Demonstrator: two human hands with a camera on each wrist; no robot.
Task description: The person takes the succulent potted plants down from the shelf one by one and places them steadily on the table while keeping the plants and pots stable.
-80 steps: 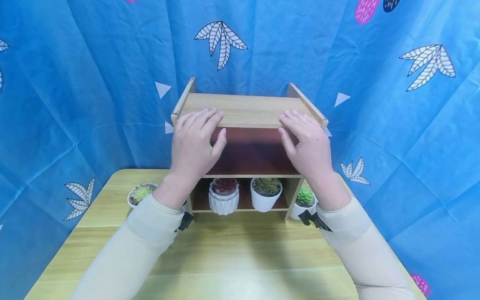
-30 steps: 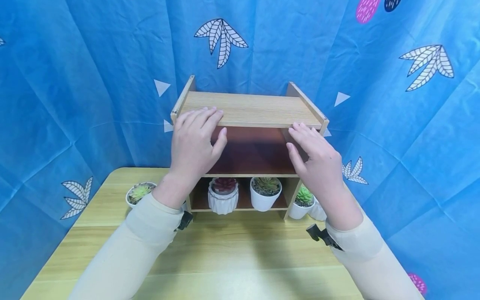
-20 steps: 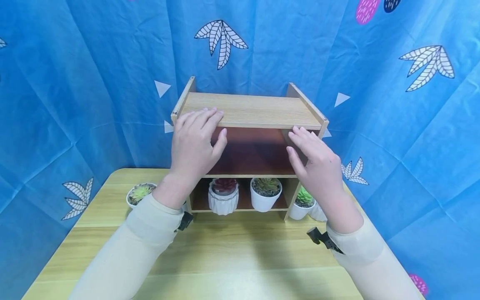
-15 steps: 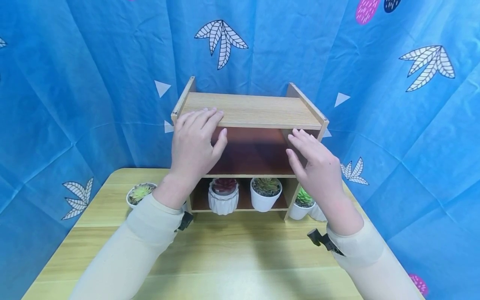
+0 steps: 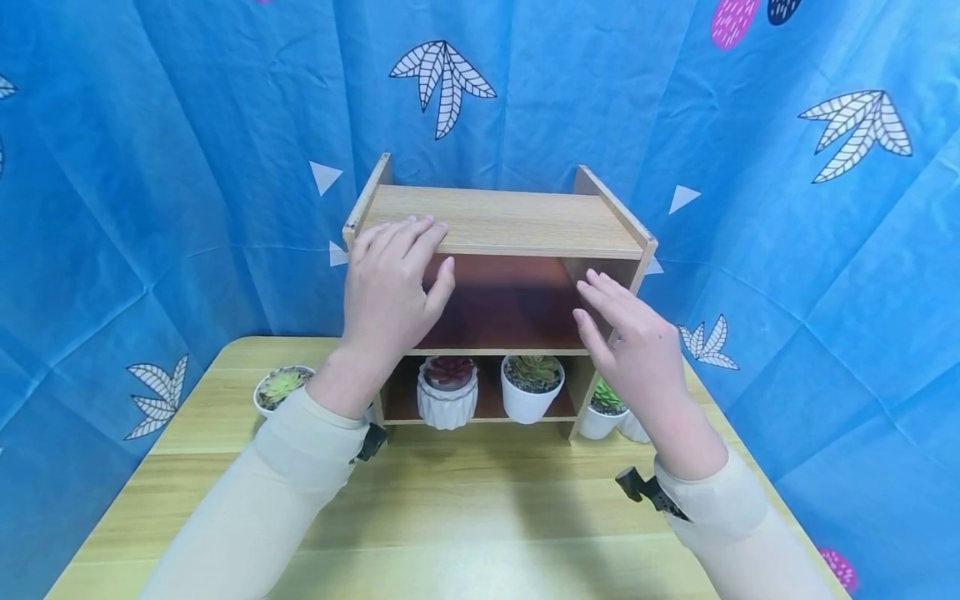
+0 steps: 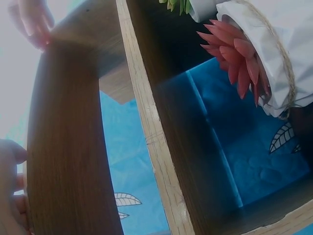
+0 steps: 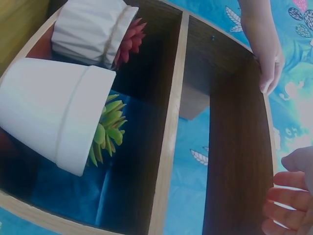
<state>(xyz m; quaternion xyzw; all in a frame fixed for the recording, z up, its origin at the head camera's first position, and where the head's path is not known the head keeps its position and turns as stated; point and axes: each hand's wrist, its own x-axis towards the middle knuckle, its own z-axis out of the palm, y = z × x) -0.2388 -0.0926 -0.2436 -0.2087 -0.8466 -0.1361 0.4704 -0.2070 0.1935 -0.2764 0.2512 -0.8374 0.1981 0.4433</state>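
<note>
My left hand [image 5: 393, 287] rests on the left front of the top board [image 5: 517, 221] of a small wooden shelf, fingers extended over it, thumb off the front edge. My right hand [image 5: 633, 337] hovers before the shelf's right side, below the top board, fingers loosely extended and holding nothing; in the right wrist view its fingers [image 7: 288, 196] are near the board's edge. On the lower level sit a white ridged pot [image 5: 447, 408] with a dark red succulent and twine around it, and a smooth white pot [image 5: 529, 404] with a green succulent [image 7: 110, 127].
Left of the shelf, a potted succulent [image 5: 281, 387] stands partly behind the left forearm. On the right are a bright green potted succulent [image 5: 603, 412] and another white pot [image 5: 635, 427], partly hidden by the right arm. A blue patterned curtain [image 5: 480, 100] hangs behind the wooden table [image 5: 465, 500].
My right hand has come off the top board and moved down and slightly right, toward me. The left hand stays on the board; shelf and pots keep their places.
</note>
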